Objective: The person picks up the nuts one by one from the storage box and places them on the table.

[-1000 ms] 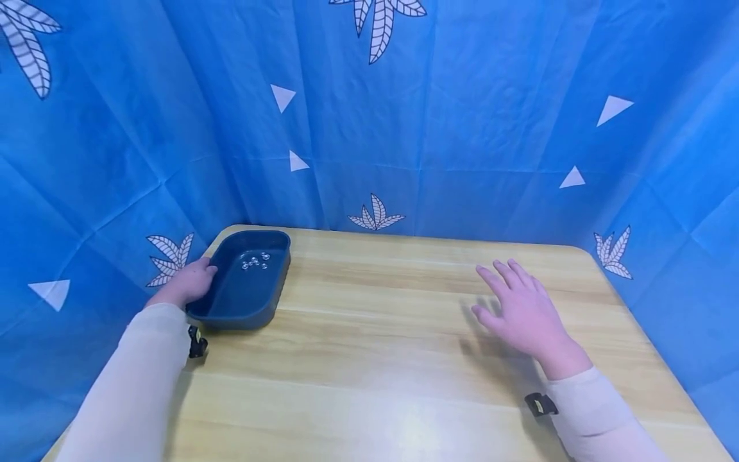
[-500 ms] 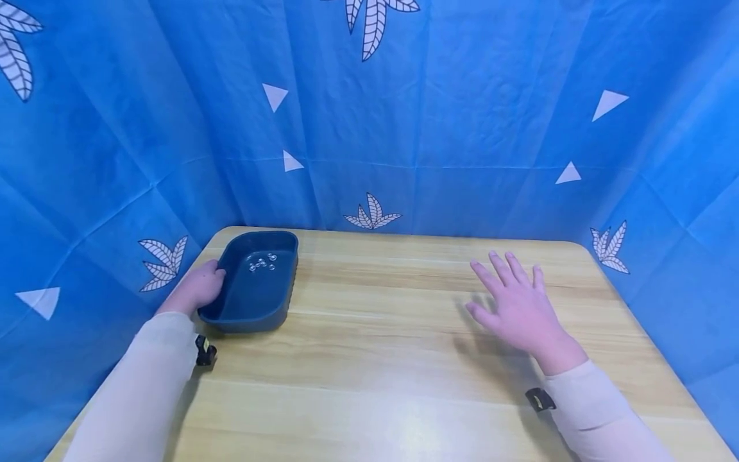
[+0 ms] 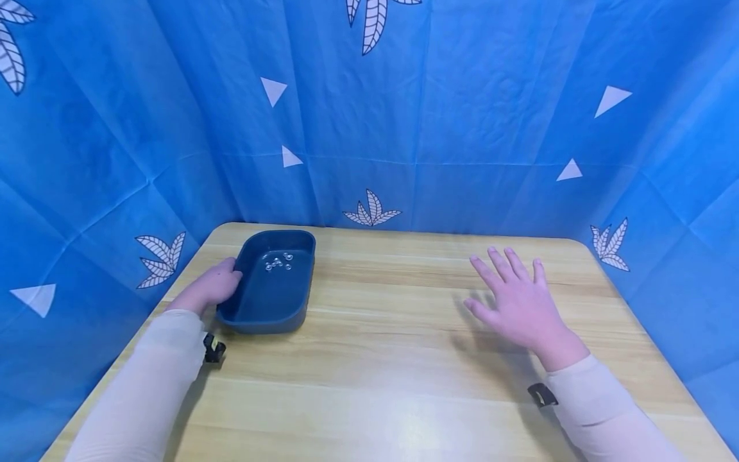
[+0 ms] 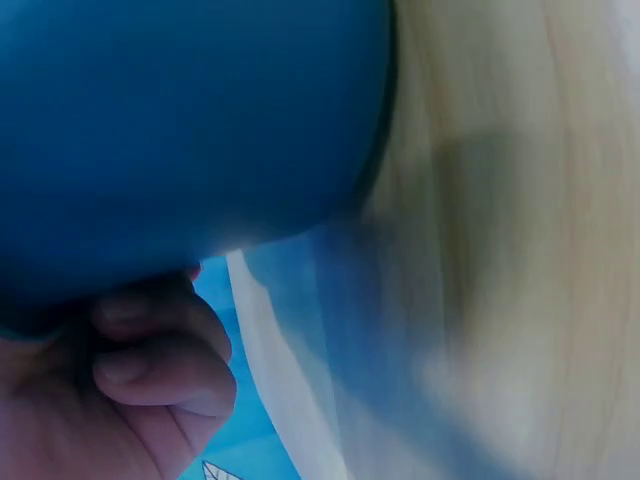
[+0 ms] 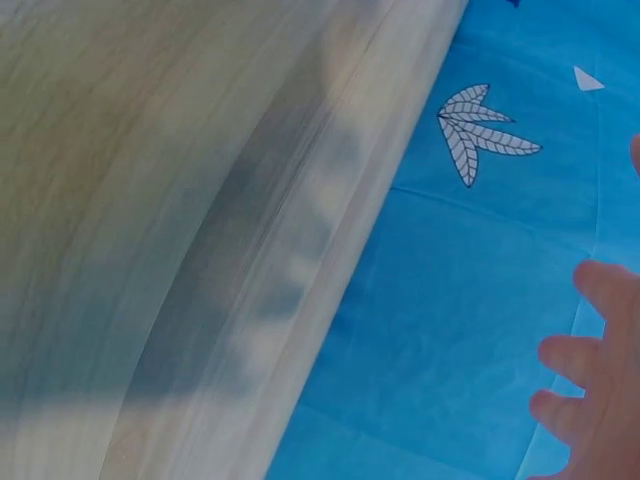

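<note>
A dark blue rectangular tray with rounded corners is at the left of the table. Several small clear, shiny pieces, too small to name surely, lie on its floor toward the far end. My left hand grips the tray's left wall, thumb at the rim; in the left wrist view curled fingers show against the tray's side. Over the right part of the table my right hand hovers palm down, fingers spread, holding nothing. Its fingers also show at the edge of the right wrist view.
The pale wooden table has rounded far corners. A blue curtain with white leaves and triangles hangs around its back and sides. Each sleeve carries a small black device, one at the left wrist and one at the right wrist.
The tray has shifted right across the table, away from the left curtain, with my left hand on it. My right hand stays nearly in place, its fingers a little more spread.
</note>
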The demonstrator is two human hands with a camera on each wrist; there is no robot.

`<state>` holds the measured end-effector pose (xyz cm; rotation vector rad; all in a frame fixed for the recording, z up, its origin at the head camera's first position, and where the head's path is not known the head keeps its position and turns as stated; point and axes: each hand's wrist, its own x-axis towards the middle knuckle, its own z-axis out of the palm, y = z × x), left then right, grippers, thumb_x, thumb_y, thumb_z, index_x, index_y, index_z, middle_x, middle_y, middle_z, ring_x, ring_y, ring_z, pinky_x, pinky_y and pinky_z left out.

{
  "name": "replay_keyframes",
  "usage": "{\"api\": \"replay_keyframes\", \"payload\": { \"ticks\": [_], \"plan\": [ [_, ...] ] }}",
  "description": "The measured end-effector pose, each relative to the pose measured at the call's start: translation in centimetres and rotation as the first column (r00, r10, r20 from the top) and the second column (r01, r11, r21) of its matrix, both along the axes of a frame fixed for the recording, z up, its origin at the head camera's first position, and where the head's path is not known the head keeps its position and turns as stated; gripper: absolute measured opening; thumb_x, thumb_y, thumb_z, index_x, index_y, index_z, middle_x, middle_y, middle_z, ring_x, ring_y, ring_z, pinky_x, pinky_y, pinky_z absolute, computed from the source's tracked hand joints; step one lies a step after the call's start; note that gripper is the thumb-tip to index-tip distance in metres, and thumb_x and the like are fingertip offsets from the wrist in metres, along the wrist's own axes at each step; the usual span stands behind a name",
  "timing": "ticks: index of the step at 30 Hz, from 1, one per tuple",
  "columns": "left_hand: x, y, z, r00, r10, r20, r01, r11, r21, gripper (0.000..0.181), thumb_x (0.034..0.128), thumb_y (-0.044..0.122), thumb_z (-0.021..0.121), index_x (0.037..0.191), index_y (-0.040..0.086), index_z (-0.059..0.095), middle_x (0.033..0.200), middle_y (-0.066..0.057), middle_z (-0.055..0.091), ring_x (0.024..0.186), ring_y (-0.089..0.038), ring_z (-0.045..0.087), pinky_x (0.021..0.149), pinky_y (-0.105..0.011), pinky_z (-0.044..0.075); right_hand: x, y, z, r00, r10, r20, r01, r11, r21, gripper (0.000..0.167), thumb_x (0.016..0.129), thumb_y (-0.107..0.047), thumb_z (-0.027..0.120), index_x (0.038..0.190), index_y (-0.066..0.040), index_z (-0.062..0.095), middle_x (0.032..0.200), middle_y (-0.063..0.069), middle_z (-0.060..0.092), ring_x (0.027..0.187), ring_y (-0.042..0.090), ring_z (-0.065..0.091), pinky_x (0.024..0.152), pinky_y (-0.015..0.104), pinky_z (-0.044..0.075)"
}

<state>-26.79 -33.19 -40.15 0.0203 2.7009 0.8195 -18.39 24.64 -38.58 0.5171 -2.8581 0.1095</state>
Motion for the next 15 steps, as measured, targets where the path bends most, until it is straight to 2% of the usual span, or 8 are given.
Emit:
{"api": "replay_keyframes", "payload": {
  "ticks": [7,15],
  "plan": [
    [0.1,1.3,-0.1,0.999,-0.030,-0.026,0.031,0.999,0.018,0.056,0.1072,0.017,0.025,0.148,-0.020,0.017,0.150,-0.043,0.025,0.139,-0.057,0.026,0.111,-0.068,0.025,-0.1,-0.1,0.2,1.000,-0.004,-0.006,0.004,1.000,-0.006,0.081,0.096,-0.067,0.048,0.161,-0.021,0.031,0.164,0.018,0.023,0.149,0.046,0.017,0.109,0.077,0.004],
    [0.2,2.8,-0.3,0.995,-0.085,-0.059,0.085,0.996,-0.010,0.052,0.1053,0.014,0.028,0.143,-0.022,0.024,0.146,-0.044,0.031,0.136,-0.057,0.031,0.110,-0.067,0.029,0.0,-0.1,0.0,1.000,-0.003,-0.004,0.003,1.000,-0.009,0.081,0.096,-0.067,0.048,0.160,-0.020,0.033,0.164,0.018,0.023,0.149,0.046,0.017,0.109,0.077,0.005]
  ]
}}
